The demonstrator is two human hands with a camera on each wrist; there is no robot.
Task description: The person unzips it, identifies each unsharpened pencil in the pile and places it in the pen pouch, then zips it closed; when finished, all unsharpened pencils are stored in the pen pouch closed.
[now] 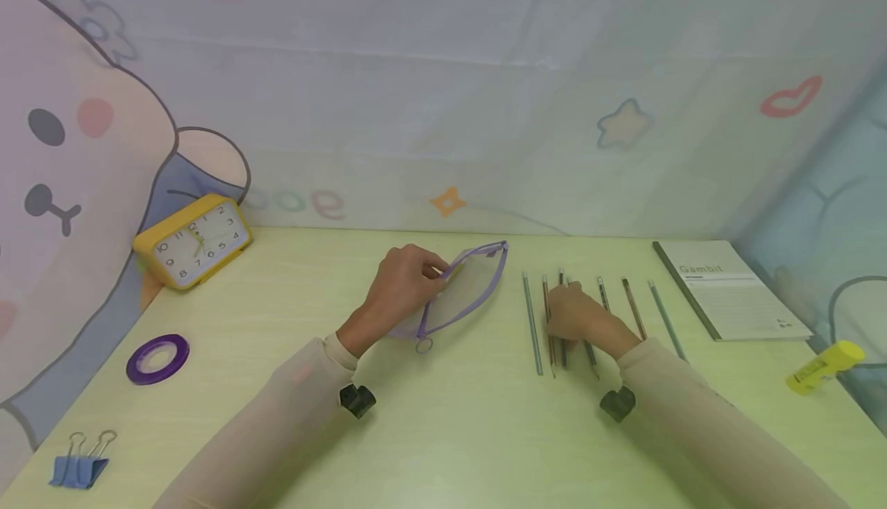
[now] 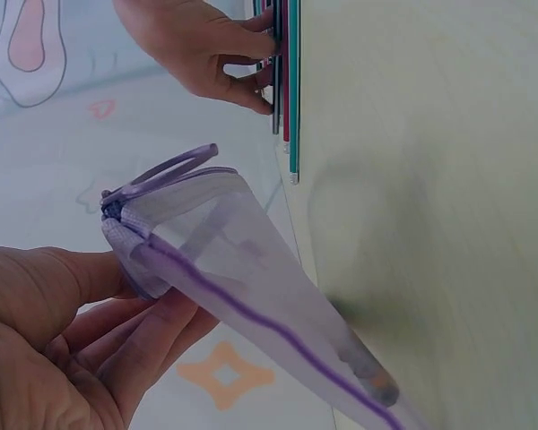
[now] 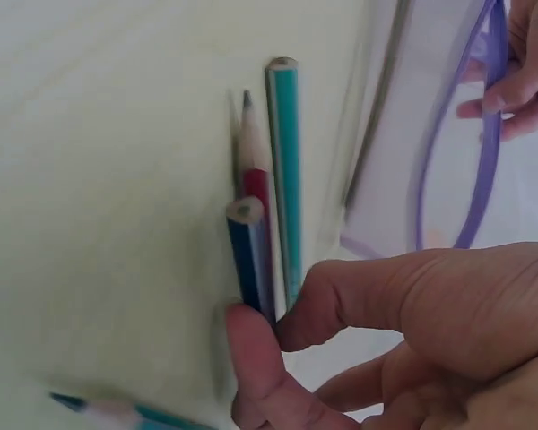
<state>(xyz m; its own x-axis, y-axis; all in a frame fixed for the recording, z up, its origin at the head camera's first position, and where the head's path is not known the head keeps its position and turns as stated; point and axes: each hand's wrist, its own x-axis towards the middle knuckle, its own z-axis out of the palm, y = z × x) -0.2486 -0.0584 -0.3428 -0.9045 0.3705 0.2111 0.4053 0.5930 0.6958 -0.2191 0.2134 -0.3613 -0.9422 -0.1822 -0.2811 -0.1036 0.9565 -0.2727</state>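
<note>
**Pencil gathering beside a held-open pouch**

The person is working at a pale green worktop [image 1: 443, 432]. The left hand [image 1: 402, 284] is pinching the rim of a translucent mesh pencil pouch with purple zip trim [image 1: 466, 293], fingers curled round the edge and lifting it so the mouth is gaping toward the right; the pouch is lying on the worktop just left of the pencil row. The right hand [image 1: 578, 316] is resting over a row of slim wooden pencils [image 1: 537, 324] laid side by side, and is closing thumb and forefinger on a blue pencil [image 3: 247, 260] lying against a red pencil [image 3: 255, 175] and a teal pencil [image 3: 285, 170]. Whether the pinch is taking in more than the blue one is not clear from the wrist view.

Judgement: the pick would go best with the fingers closing near the pencil's middle so it is lifting level, and with its neighbours left undisturbed. The left hand should be keeping the pouch mouth wide and steady.

Also present: a yellow alarm clock [image 1: 194, 241] at the far left, a purple tape roll [image 1: 158, 358], blue binder clips [image 1: 79, 467], a grey booklet [image 1: 734, 293] and a yellow glue stick [image 1: 825, 366] on the right.
</note>
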